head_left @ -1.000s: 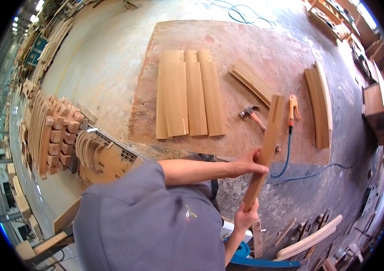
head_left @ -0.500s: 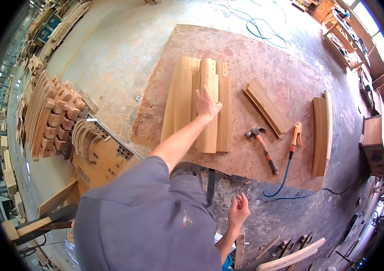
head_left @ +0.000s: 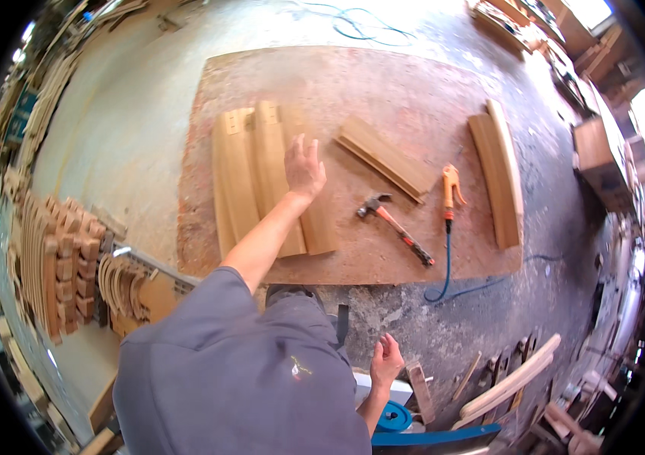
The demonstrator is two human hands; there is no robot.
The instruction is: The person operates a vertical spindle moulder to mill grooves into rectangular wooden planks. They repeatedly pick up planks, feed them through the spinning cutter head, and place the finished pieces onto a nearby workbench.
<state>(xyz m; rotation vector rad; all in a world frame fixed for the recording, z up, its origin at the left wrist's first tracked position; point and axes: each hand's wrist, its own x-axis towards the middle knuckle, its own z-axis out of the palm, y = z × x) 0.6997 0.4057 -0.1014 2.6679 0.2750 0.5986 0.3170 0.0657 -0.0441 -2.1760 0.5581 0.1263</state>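
Several long wooden boards [head_left: 233,178] lie side by side on a worn reddish-brown sheet in front of me. My left hand [head_left: 305,168] reaches over the right-hand boards, fingers stretched out and nothing gripped. Whether its palm touches the wood cannot be made out. Low beside my body, my right hand [head_left: 387,360] hangs with loosely bent fingers and holds nothing visible. To the right of the boards lie a shorter wooden piece [head_left: 387,158], a claw hammer [head_left: 394,226] with a red and black handle, and an orange air blow gun [head_left: 451,193].
At the sheet's [head_left: 353,267] right edge rest two narrow wooden pieces [head_left: 493,178]. A blue hose [head_left: 448,262] runs from the blow gun. Stacked curved wooden parts [head_left: 49,262] stand at the left. Pale curved strips [head_left: 512,383] and a blue round lid [head_left: 392,415] are at lower right.
My view has shifted to the right, so the sheet appears further left. The left hand has moved rightward across the boards. My right hand stays low, its fingers closer together.
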